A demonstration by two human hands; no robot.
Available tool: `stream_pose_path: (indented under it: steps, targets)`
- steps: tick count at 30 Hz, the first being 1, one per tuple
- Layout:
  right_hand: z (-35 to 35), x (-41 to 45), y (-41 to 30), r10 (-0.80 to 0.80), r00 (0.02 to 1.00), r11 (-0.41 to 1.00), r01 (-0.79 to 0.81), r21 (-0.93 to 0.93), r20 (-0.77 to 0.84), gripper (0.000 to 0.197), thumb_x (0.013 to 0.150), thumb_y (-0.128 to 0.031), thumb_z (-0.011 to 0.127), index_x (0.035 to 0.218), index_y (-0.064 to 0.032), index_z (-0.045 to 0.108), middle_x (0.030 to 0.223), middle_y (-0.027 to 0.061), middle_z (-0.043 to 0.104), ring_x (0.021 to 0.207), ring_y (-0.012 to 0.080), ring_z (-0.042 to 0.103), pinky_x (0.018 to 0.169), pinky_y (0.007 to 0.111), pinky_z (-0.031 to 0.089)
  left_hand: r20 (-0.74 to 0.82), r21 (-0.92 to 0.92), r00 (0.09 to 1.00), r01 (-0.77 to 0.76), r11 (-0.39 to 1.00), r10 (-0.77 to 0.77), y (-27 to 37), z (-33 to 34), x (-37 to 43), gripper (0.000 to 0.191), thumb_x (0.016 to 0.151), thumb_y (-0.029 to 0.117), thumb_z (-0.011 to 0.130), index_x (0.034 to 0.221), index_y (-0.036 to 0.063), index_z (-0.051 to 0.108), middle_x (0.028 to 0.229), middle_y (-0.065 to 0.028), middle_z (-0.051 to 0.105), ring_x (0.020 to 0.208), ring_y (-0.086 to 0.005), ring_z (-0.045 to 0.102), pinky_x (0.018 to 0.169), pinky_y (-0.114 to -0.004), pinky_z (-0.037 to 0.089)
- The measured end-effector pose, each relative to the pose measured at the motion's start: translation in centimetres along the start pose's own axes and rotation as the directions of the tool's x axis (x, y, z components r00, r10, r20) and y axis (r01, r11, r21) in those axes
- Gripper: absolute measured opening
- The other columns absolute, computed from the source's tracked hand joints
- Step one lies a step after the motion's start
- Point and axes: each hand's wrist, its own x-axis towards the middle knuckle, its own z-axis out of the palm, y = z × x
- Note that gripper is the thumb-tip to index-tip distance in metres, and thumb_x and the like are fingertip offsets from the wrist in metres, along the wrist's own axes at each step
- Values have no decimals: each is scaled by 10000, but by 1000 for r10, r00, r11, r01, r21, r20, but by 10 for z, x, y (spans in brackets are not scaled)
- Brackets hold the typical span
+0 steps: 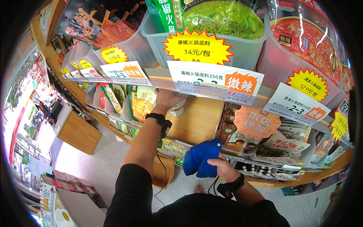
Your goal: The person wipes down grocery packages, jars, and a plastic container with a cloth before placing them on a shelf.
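My left hand (168, 99) reaches in under the upper shelf's edge. It curls over a small jar (177, 110) with a pale label, which stands on the wooden shelf board (195, 119). The shelf lip hides part of the fingers and the jar's top. My right hand (227, 168) grips a bunched blue cloth (202, 159) in front of the same shelf, lower and to the right. Just left of the jar stand upright food packets (143, 102) in a plastic bin. Dark packages (227, 124) border the board on its right.
Above hangs a shelf of translucent bins (153, 42) with hot-pot base packets and price cards (215, 81). An orange sign (257, 122) and more packets (286, 144) fill the right side. Below are a wicker basket (164, 171) and dangling cables (164, 176). A wooden counter (79, 132) stands left.
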Motion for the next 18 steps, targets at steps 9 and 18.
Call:
stream_pose_path:
  steps: [9,18]
  targets:
    - [9,31,-7,-368,920,752,379,-540,133,384,848,-135,413,1204,10,412,1155,115,479,1075,214,447,922,329,333,-65,-537,996,-87,839,62,38,-88,-85,761,626,342,720,1243,12,421,1187,-246,404,1105,-370,423,940,-379,374]
    - [63,94,-10,-536,829,844,534,-60,-161,431,965,-325,311,1279,-37,374,1188,51,476,1064,153,464,918,294,372,-114,-566,993,-87,820,27,55,-108,-168,822,620,257,732,1326,87,346,1179,-222,376,1098,-349,409,935,-372,353]
